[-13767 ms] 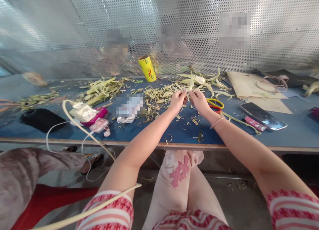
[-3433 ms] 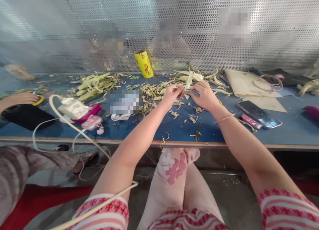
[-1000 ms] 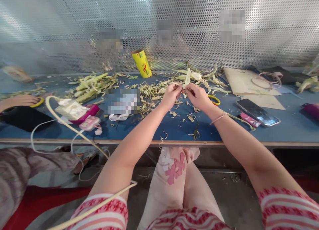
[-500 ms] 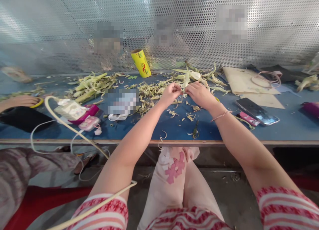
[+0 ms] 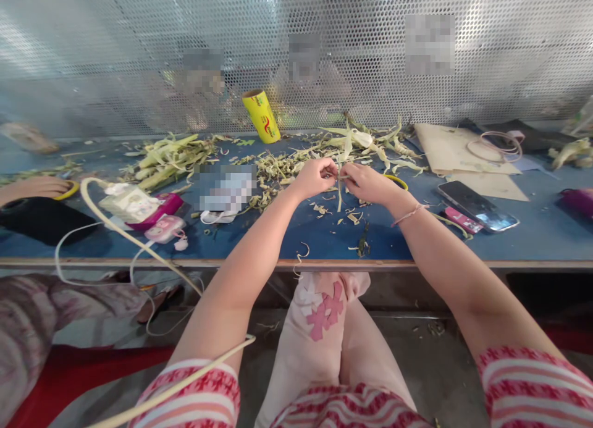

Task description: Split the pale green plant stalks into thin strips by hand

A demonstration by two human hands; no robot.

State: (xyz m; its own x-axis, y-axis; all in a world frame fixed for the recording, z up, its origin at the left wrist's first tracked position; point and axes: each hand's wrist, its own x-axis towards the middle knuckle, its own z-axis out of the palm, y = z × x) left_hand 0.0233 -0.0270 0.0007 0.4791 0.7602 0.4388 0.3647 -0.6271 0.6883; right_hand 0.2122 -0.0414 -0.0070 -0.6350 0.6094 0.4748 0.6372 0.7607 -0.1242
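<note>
My left hand (image 5: 319, 175) and my right hand (image 5: 365, 180) meet over the middle of the blue table. Their fingers pinch a slender pale green plant piece (image 5: 340, 199), perhaps a stalk, with a strip hanging below and a leafy part rising above. My fingers cover its middle. Part of a yellow ring-shaped handle (image 5: 398, 180) shows beside my right hand; I cannot tell whether that hand holds it. Behind my hands lie pale peeled husk-like leaves (image 5: 361, 139). A heap of curled trimmings (image 5: 278, 167) spreads to the left, and small scraps (image 5: 354, 218) lie below.
A bundle of green stalks (image 5: 171, 159) lies left. A yellow tube (image 5: 263, 119) stands near the perforated metal panel (image 5: 370, 51). A phone (image 5: 479, 205) and brown paper (image 5: 456, 147) lie right. Chargers (image 5: 134, 202) and a cable sit left, near another person's hand (image 5: 39, 188).
Both hands stay close together and shift only slightly. A pale strip now hangs below my fingers, and more of the yellow ring shows by my right hand.
</note>
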